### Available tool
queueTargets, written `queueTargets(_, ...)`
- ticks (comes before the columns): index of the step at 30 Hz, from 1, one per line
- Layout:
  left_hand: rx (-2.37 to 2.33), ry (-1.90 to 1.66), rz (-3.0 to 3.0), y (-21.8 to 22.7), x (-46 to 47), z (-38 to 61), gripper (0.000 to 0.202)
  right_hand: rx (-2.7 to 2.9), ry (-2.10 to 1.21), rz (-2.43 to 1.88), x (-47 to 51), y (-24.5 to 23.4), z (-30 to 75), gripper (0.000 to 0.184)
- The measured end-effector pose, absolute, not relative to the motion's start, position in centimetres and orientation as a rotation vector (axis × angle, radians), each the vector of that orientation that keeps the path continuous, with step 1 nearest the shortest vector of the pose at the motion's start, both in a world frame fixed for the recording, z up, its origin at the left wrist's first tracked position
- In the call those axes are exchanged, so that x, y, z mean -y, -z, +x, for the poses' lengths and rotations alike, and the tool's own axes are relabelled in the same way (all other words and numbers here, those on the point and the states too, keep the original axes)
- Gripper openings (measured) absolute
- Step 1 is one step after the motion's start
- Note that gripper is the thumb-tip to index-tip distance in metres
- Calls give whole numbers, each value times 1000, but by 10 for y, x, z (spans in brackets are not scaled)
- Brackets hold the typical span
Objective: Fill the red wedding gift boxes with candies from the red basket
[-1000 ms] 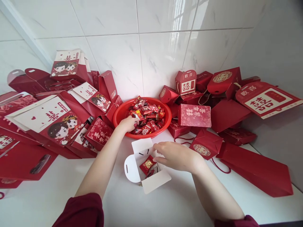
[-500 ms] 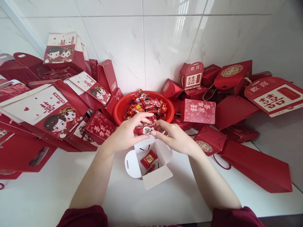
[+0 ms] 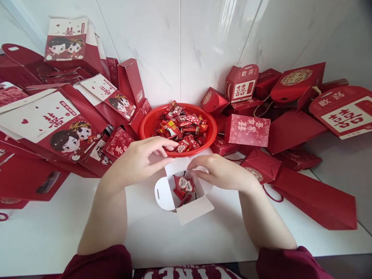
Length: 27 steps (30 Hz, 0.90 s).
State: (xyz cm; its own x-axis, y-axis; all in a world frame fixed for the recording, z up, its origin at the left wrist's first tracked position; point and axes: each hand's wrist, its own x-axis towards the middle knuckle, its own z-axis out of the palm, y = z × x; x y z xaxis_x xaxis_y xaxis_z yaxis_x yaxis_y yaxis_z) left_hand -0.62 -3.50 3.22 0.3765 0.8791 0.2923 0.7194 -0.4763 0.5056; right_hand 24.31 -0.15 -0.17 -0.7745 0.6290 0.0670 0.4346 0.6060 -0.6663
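Observation:
A small white-lined box (image 3: 195, 213) stands on the table with its flaps spread. Several red-wrapped candies lie inside it, the topmost candy (image 3: 186, 184) showing white lettering. My right hand (image 3: 219, 170) is over the box's right far side, fingers slightly bent and apart, just beside that candy. At the near-left rim of the red plastic basket (image 3: 213, 118) my left hand (image 3: 145, 159) hovers with thumb and fingers apart, holding nothing. Many wrapped candies (image 3: 183, 124) fill the basket.
Red and white gift boxes (image 3: 69, 128) with cartoon figures pile up on the left. More red boxes (image 3: 248, 130) crowd the right, one long red box (image 3: 316, 197) reaching toward the front. A white tiled wall (image 3: 162, 50) rises behind the white table (image 3: 186, 244).
The red candy held between both hands has gone down into the white box. My hands have parted, the left one moving left toward the basket's rim. The camera view has shifted slightly.

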Motion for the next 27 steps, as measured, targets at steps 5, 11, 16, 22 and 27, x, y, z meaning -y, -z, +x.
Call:
queueTargets(5, -1538, -667, 2325, -32, 34, -14, 22, 2529, -757, -988, 4, 4, 247, 28)
queueTargets(11, -1648, -409, 2188, 2, 34, -43, 28, 2337, -737, -979, 5, -8, 264, 29)
queueTargets(16, -1529, -164, 1981, 42, 42, -58, 41, 2389, -789, -1151, 8, 27, 288, 43)
queueTargets(22, -1010, -436, 1598, 75, 63, -36, 94, 2479, -1125, -1251, 23, 73, 306, 114)
queueTargets(27, -729, -646, 1383, 99, 69, -28, 91, 2250, -1257, -812, 34, 93, 294, 117)
